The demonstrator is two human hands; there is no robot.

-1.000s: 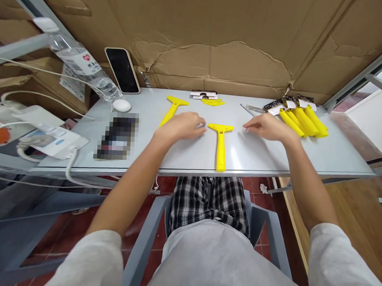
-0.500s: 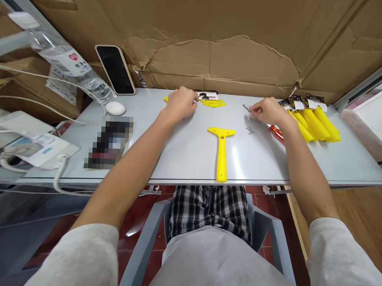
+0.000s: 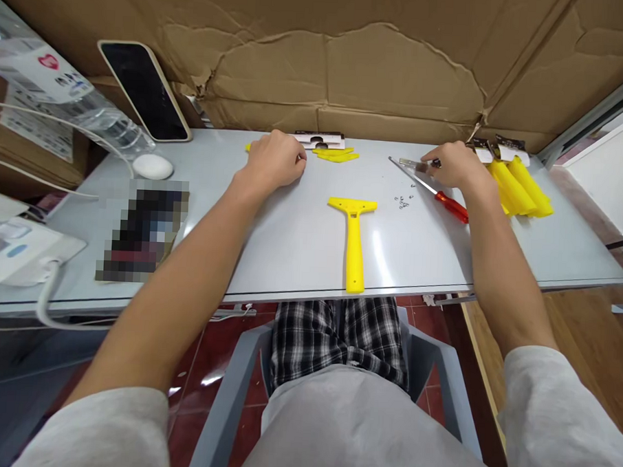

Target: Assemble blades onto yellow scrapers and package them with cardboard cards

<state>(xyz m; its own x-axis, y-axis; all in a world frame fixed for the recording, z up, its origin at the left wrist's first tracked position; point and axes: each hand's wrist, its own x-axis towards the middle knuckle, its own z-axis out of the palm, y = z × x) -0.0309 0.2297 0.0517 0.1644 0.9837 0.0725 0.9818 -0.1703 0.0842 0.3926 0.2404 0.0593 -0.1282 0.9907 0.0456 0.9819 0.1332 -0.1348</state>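
My left hand (image 3: 276,157) rests curled on the tabletop, its fingertips hidden; a bit of yellow (image 3: 248,147) peeks out behind it. Just to its right lie thin yellow strips (image 3: 335,154) and black-and-white cards (image 3: 320,141). My right hand (image 3: 453,164) has its fingers closed on a small flat piece (image 3: 413,165), greyish and partly see-through, its kind unclear. Below that hand lies a screwdriver (image 3: 451,206) with a red handle, its shaft slanting up and left. Several tiny screws (image 3: 403,202) are scattered beside it. A yellow scraper handle (image 3: 355,246) lies near the front edge.
Several yellow handles (image 3: 525,188) with cards lie at the right. On the left are a phone (image 3: 145,92), a water bottle (image 3: 64,88), a white oval object (image 3: 153,166), a blurred-out item (image 3: 143,233) and a power strip (image 3: 26,248) with cables. Cardboard (image 3: 401,79) backs the table.
My right hand has left the screwdriver's shaft and closed on the small flat piece. The screwdriver's shaft now shows in full. My left hand stays curled near the strips; the view has shifted.
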